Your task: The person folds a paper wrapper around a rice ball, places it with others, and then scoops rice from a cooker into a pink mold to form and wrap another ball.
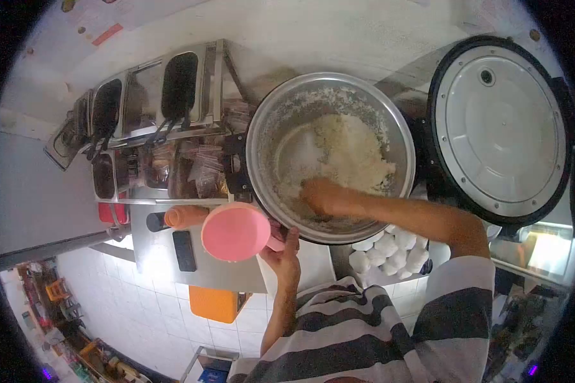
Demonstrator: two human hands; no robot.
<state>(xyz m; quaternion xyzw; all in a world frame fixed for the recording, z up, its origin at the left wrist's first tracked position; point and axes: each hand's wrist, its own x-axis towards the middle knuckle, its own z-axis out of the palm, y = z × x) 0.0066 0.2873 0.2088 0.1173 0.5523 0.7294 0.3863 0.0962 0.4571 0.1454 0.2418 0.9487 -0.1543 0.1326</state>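
Risk: slopping rice (358,159) over pot (250,148) rim while digging with right hand (319,195), grip unreadable; clamping cup (235,231) in left hand (284,256).

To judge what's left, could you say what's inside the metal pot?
The pot holds white rice and the right hand, which covers whatever lies beneath it.

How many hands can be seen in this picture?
2. The left hand holds a round pink plastic cup beside the big round steel pot; the right hand reaches inside that pot, on the white grainy food.
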